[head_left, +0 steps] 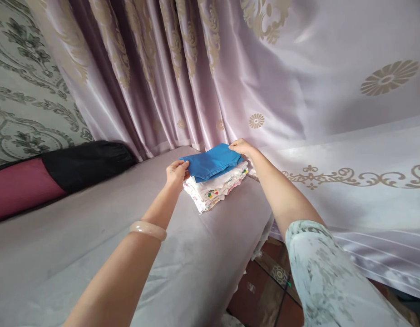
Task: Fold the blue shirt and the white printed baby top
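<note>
The folded blue cloth (213, 161) hides much of the top of the white, colour-printed cloth stack (211, 196). The view's left edge cuts off the long black-and-maroon fabric bundle (60, 177). A bright green fleck (289, 284) is too small to identify.

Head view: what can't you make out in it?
All in the head view:
- Top face of the white printed cloth stack: mostly covered by the folded blue cloth.
- Number of pieces in that stack: layered edges too small and blended to count.
- Whole length of the pink-and-black padded roll: cut off by the left edge.
- The green scrap on the tiled floor: too small to identify.
- What lies behind the curtain: hidden by its fabric.
</note>
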`<act>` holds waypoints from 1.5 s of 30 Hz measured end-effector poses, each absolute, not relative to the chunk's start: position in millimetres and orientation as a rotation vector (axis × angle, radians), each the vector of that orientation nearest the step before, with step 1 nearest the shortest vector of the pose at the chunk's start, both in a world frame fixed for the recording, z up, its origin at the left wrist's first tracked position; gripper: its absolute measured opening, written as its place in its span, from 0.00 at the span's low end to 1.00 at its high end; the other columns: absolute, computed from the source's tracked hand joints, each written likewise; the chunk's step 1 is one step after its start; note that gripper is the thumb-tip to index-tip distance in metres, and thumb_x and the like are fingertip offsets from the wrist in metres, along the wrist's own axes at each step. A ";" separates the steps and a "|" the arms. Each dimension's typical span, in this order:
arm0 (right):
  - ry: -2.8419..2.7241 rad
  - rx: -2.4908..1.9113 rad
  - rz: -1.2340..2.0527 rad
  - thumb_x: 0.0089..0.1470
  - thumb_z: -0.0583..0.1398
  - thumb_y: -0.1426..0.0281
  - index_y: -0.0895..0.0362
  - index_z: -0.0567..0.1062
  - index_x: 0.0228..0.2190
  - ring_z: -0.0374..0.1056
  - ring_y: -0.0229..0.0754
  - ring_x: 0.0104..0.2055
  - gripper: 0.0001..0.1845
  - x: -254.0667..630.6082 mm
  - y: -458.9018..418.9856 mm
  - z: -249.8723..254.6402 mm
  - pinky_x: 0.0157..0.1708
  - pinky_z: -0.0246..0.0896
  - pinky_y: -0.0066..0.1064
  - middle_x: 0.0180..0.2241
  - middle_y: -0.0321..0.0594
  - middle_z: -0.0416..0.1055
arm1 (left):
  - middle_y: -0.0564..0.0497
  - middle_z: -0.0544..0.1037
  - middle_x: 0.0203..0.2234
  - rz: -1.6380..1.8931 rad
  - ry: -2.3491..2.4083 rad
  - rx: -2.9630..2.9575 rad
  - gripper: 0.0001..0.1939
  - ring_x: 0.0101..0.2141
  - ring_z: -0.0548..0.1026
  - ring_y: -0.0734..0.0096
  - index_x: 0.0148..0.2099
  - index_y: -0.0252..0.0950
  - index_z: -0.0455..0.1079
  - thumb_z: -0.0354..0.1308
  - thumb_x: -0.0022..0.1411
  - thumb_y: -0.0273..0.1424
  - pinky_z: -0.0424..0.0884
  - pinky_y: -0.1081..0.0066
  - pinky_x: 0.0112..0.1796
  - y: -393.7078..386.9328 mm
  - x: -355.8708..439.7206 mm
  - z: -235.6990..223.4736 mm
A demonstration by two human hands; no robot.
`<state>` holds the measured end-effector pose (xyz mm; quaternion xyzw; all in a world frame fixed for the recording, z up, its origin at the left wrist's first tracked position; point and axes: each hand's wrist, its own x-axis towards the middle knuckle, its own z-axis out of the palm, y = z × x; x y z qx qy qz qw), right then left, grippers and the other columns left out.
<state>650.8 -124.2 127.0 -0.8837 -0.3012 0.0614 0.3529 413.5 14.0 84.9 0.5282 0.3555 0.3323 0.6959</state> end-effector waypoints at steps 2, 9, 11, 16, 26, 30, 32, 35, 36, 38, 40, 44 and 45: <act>-0.850 -2.315 0.051 0.53 0.59 0.68 0.60 0.77 0.25 0.52 0.31 0.20 0.10 662.8 -125.3 121.4 0.22 0.49 0.23 0.15 0.27 0.54 | 0.59 0.68 0.17 0.728 0.808 1.138 0.11 0.17 0.69 0.78 0.33 0.36 0.68 0.66 0.49 0.31 0.68 0.75 0.25 9.4 423.6 76.3; -0.905 -2.491 0.073 0.54 0.57 0.67 0.59 0.76 0.22 0.55 0.32 0.22 0.13 676.0 -135.3 86.8 0.25 0.49 0.22 0.15 0.27 0.55 | 0.56 0.68 0.13 0.571 1.001 1.014 0.11 0.17 0.72 0.73 0.31 0.34 0.67 0.68 0.49 0.27 0.71 0.73 0.23 -5.3 434.0 48.7; -0.882 -2.506 0.072 0.55 0.57 0.67 0.58 0.76 0.22 0.56 0.33 0.22 0.14 675.5 -137.0 80.3 0.25 0.50 0.23 0.15 0.28 0.57 | 0.55 0.68 0.13 0.539 1.018 1.030 0.11 0.16 0.70 0.74 0.27 0.34 0.66 0.68 0.50 0.26 0.70 0.74 0.22 -6.4 430.9 47.2; -0.811 -2.547 0.077 0.55 0.59 0.65 0.58 0.78 0.24 0.64 0.36 0.26 0.13 675.1 -136.4 81.4 0.27 0.55 0.24 0.19 0.35 0.68 | 0.51 0.71 0.14 0.435 1.003 1.103 0.14 0.15 0.71 0.72 0.23 0.33 0.65 0.67 0.52 0.31 0.59 0.77 0.14 -8.9 421.8 49.9; -0.830 -2.516 0.202 0.47 0.68 0.69 0.60 0.78 0.42 0.72 0.38 0.34 0.18 678.0 -146.7 91.4 0.35 0.63 0.23 0.36 0.41 0.78 | 0.47 0.75 0.16 0.373 0.920 1.213 0.12 0.12 0.64 0.81 0.21 0.32 0.66 0.69 0.44 0.25 0.54 0.78 0.14 -22.0 413.4 51.3; -0.949 -2.806 0.130 0.52 0.64 0.67 0.58 0.77 0.45 0.72 0.45 0.45 0.17 662.8 -145.0 98.6 0.41 0.63 0.28 0.45 0.46 0.76 | 0.50 0.73 0.15 0.391 0.897 1.307 0.12 0.12 0.64 0.81 0.22 0.33 0.66 0.68 0.45 0.27 0.54 0.78 0.15 -25.4 411.0 47.5; -0.985 -2.928 -0.020 0.55 0.62 0.68 0.59 0.76 0.48 0.69 0.50 0.52 0.18 650.7 -139.8 102.3 0.46 0.62 0.33 0.51 0.51 0.73 | 0.51 0.73 0.14 0.393 0.873 1.363 0.12 0.13 0.64 0.81 0.21 0.33 0.66 0.67 0.47 0.28 0.54 0.78 0.16 -26.6 410.1 46.7; -1.170 -2.898 -0.223 0.61 0.54 0.68 0.60 0.74 0.50 0.63 0.52 0.58 0.18 633.3 -128.7 101.8 0.54 0.57 0.38 0.55 0.54 0.68 | 0.53 0.72 0.14 0.406 0.870 1.404 0.12 0.13 0.64 0.81 0.21 0.33 0.65 0.65 0.49 0.28 0.54 0.78 0.16 -28.5 409.3 46.7; -1.265 -2.837 -0.227 0.63 0.51 0.67 0.60 0.72 0.52 0.61 0.51 0.59 0.20 629.0 -125.0 99.5 0.56 0.54 0.39 0.57 0.53 0.67 | 0.53 0.72 0.13 0.409 0.870 1.409 0.12 0.13 0.64 0.81 0.21 0.34 0.65 0.65 0.49 0.28 0.54 0.78 0.16 -29.1 409.1 46.6; -1.383 -2.744 -0.144 0.66 0.45 0.64 0.58 0.67 0.57 0.55 0.48 0.64 0.25 623.7 -118.7 92.1 0.61 0.47 0.41 0.62 0.49 0.60 | 0.53 0.71 0.13 0.405 0.876 1.408 0.11 0.13 0.64 0.81 0.22 0.34 0.65 0.64 0.50 0.29 0.54 0.78 0.16 -30.1 408.6 46.2; -1.372 -2.736 -0.024 0.67 0.39 0.60 0.57 0.61 0.61 0.46 0.47 0.68 0.29 623.0 -114.5 81.9 0.64 0.39 0.45 0.66 0.45 0.52 | 0.54 0.71 0.13 0.397 0.881 1.394 0.11 0.13 0.64 0.81 0.23 0.33 0.66 0.64 0.50 0.29 0.54 0.77 0.17 -30.9 408.0 45.4; -1.252 -2.767 0.103 0.66 0.35 0.57 0.55 0.55 0.65 0.41 0.48 0.69 0.33 629.4 -111.1 61.5 0.65 0.35 0.47 0.68 0.42 0.46 | 0.55 0.71 0.13 0.388 0.864 1.362 0.10 0.12 0.62 0.82 0.23 0.33 0.67 0.65 0.50 0.30 0.53 0.77 0.17 -31.6 407.0 43.7; -1.249 -2.765 0.104 0.66 0.35 0.56 0.55 0.55 0.65 0.41 0.48 0.69 0.33 631.4 -110.7 57.9 0.65 0.36 0.47 0.68 0.42 0.46 | 0.55 0.71 0.14 0.386 0.862 1.355 0.10 0.12 0.62 0.82 0.23 0.33 0.67 0.64 0.50 0.30 0.52 0.77 0.17 -31.8 406.9 43.5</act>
